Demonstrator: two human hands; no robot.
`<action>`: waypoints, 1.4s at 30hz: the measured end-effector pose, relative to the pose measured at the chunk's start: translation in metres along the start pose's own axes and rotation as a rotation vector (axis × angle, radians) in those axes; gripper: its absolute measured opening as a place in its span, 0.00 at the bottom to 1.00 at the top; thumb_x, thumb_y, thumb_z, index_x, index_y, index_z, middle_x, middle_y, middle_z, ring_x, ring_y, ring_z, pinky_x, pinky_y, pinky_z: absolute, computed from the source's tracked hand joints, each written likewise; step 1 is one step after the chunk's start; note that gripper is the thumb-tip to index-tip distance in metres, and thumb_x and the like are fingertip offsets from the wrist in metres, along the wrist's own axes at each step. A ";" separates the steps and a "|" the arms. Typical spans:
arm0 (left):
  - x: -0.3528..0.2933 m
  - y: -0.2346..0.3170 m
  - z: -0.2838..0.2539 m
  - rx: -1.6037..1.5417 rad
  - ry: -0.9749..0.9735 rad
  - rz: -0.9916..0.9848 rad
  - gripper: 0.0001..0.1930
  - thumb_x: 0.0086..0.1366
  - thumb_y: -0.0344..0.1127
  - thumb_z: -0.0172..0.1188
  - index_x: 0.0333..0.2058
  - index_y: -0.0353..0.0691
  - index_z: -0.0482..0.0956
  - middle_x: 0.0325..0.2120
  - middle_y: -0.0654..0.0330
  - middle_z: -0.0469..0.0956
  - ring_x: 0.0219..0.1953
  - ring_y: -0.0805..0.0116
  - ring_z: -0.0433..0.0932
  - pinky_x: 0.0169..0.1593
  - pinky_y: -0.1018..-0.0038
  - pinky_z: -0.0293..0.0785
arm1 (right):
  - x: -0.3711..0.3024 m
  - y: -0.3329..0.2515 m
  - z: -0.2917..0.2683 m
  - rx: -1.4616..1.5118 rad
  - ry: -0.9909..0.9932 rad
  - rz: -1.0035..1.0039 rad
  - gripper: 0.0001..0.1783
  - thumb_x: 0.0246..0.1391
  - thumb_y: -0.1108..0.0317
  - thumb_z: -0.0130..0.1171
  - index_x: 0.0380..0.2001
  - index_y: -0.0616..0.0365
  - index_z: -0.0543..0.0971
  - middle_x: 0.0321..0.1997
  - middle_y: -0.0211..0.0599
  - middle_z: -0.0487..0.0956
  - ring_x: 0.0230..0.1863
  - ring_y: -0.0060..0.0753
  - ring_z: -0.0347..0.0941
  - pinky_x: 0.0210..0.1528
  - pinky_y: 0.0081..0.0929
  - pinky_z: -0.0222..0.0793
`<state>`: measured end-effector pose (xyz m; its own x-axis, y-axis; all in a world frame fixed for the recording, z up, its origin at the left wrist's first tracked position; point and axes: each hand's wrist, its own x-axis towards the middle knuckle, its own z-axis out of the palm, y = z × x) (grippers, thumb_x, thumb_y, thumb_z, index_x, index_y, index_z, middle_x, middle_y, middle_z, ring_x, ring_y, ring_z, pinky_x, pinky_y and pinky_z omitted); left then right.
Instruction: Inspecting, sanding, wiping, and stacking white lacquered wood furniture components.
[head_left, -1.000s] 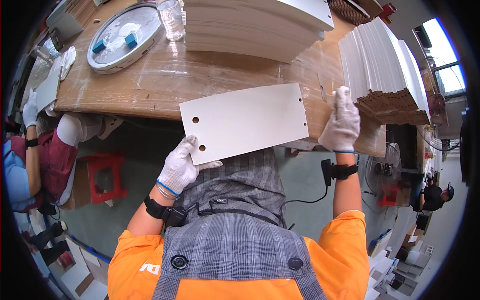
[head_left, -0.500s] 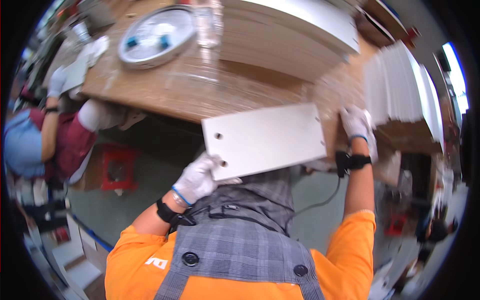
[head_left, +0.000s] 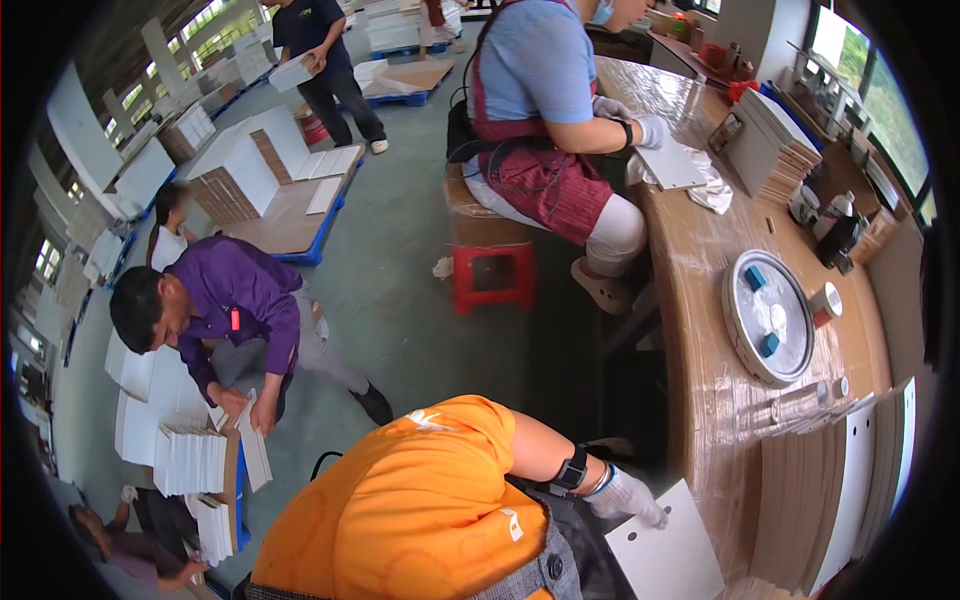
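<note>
My left hand (head_left: 628, 498), in a white glove, is closed on one end of a flat white panel (head_left: 672, 555). Two small round holes show in the panel near the hand. Its far part slants toward the wrapped table (head_left: 690, 400), and the lower edge of the picture cuts it off. My right hand is out of the picture. Nearest to the panel on the table stands a stack of white boards (head_left: 800, 500).
A round silver-rimmed tray (head_left: 735, 320) with blue blocks lies on the table. Farther along, a seated co-worker (head_left: 545, 80) handles a white board. A red stool (head_left: 495, 280) stands behind. To the left, a person in purple (head_left: 240, 290) bends over stacked boards.
The view has swung far to the left, bringing co-workers and pallets into sight. My right hand has left the picture. The left hand keeps hold of the panel.
</note>
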<state>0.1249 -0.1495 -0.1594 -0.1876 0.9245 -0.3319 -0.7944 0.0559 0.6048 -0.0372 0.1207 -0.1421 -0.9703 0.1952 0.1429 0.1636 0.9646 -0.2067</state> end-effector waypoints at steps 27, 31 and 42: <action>-0.017 -0.001 0.010 -0.142 0.095 -0.166 0.22 0.62 0.31 0.56 0.55 0.36 0.63 0.48 0.55 0.72 0.49 0.62 0.75 0.52 0.61 0.74 | -0.277 0.001 -0.074 0.089 0.490 0.543 0.21 0.52 0.72 0.53 0.51 0.45 0.74 0.38 0.49 0.75 0.37 0.50 0.74 0.41 0.41 0.71; -0.018 -0.004 0.010 -0.117 0.107 -0.226 0.22 0.62 0.31 0.56 0.54 0.36 0.64 0.47 0.56 0.73 0.49 0.62 0.75 0.50 0.62 0.76 | -0.272 0.013 -0.078 -0.043 0.349 0.626 0.22 0.55 0.66 0.51 0.55 0.47 0.70 0.40 0.53 0.75 0.39 0.54 0.74 0.40 0.43 0.71; -0.020 -0.001 0.013 -0.117 0.097 -0.234 0.23 0.61 0.28 0.57 0.55 0.35 0.64 0.48 0.56 0.72 0.51 0.64 0.73 0.56 0.66 0.70 | -0.254 0.030 -0.080 -0.206 0.240 0.555 0.23 0.56 0.63 0.49 0.56 0.51 0.67 0.38 0.52 0.75 0.41 0.52 0.74 0.40 0.42 0.73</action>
<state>0.1368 -0.1634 -0.1440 -0.0413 0.8509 -0.5237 -0.8829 0.2142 0.4178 0.2286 0.1138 -0.1067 -0.6685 0.6867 0.2856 0.6843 0.7183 -0.1254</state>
